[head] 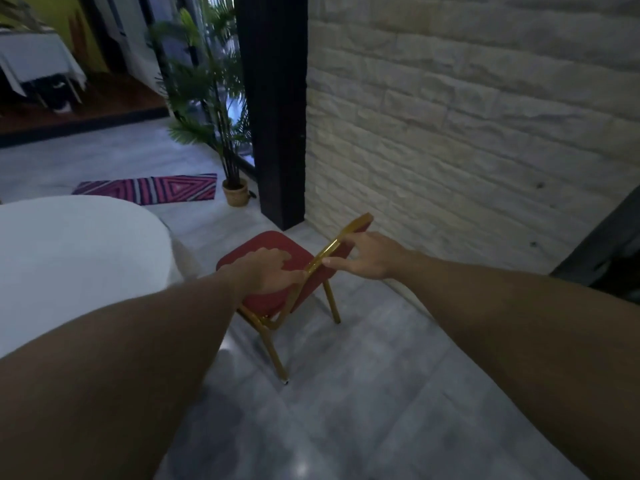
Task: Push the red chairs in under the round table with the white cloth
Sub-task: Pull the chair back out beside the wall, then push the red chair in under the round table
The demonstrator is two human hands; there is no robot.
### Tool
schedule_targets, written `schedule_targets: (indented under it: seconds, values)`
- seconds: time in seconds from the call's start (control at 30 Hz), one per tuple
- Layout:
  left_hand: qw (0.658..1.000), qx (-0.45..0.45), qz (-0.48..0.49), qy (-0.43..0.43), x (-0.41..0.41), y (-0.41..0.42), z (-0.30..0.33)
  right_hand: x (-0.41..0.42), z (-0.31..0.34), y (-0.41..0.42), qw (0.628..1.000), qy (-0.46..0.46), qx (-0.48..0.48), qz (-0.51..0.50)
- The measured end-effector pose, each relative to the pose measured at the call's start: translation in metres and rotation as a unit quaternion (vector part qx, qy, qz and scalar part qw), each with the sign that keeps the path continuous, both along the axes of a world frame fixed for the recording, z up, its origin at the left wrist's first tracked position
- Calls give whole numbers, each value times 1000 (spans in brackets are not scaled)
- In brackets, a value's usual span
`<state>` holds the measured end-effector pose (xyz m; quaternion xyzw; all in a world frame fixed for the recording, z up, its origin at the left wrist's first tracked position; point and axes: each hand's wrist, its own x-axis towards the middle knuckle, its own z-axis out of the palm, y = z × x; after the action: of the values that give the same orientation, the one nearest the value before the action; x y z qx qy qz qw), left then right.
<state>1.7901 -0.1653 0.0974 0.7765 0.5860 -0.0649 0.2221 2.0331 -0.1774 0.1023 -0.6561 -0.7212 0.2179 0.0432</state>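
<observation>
A red chair (266, 245) with a gold metal frame stands on the grey floor just right of the round table with the white cloth (79, 258). Its seat points toward the table and sits outside the cloth's edge. My left hand (266, 271) reaches over the seat to the left end of the backrest's gold top rail, fingers spread. My right hand (367, 258) lies on the rail from the right, fingers curled over it and thumb stretched along it. The chair's front legs are hidden by the seat and my left arm.
A pale stone wall (467, 133) runs close behind the chair on the right, with a black pillar (277, 116) at its corner. A potted palm (235, 192) and a pink striped mat (152, 188) lie beyond. Another cloth-covered table (34, 60) stands far left.
</observation>
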Motion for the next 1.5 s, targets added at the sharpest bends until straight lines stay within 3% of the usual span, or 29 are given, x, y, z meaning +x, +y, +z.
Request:
schedule_targets:
  seconds: [0.47, 0.8, 1.03, 1.27, 1.5]
  values:
    - [994, -24, 104, -12, 119, 93, -22, 117, -25, 143, 990, -29, -29, 135]
    - [986, -73, 145, -28, 153, 171, -79, 144, -58, 235, 975, -61, -78, 199]
    - [980, -117, 158, 11, 162, 198, -101, 144, -79, 288, 960, -53, -106, 252]
    - [962, -175, 209, -1, 168, 199, -130, 131, -121, 325, 921, -82, -155, 347]
    - [943, -196, 269, -19, 176, 198, -138, 123, -144, 352, 867, -89, -137, 472]
